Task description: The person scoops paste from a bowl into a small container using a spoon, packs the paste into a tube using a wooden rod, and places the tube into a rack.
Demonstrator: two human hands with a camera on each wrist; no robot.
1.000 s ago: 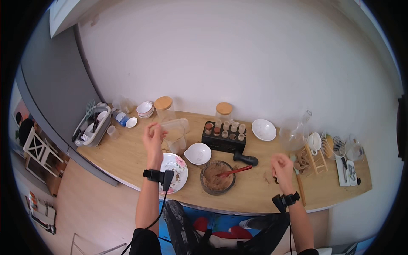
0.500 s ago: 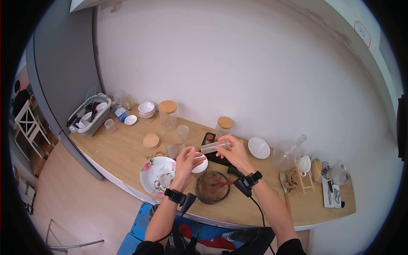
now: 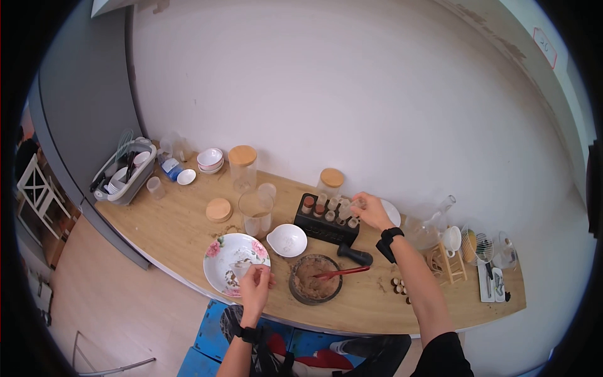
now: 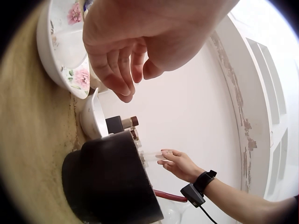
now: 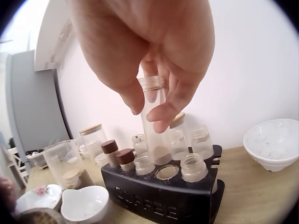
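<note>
My right hand (image 3: 374, 212) pinches a clear glass vial (image 5: 156, 121) near its threaded mouth, with a little brown powder at the bottom. The vial stands upright over the black rack (image 5: 154, 196) marked COFFEE, its lower end among the other vials there. Two of those have brown caps (image 5: 125, 156). My left hand (image 3: 255, 289) hovers at the right edge of the flowered plate (image 3: 217, 279), fingers loosely bent with nothing seen between them. A small clear piece (image 3: 239, 269) shows in the plate, beside the fingertips. Right of that hand, a dark bowl (image 3: 295, 296) holds brown powder and a red-handled utensil (image 3: 348, 271).
A white spouted bowl (image 3: 287, 240) and a black handle (image 3: 355, 254) lie near the rack. Behind the plate stand a clear container (image 3: 256, 217) and a wooden lid (image 3: 218, 210). Several small caps (image 3: 397, 286) lie at right, before a glass flask (image 3: 427, 226) and a wooden stand (image 3: 453, 267).
The hands came together, the right one holding a vial above the spouted bowl; then the right carried it to the rack while the left drew down to the plate. The head view shifted.
</note>
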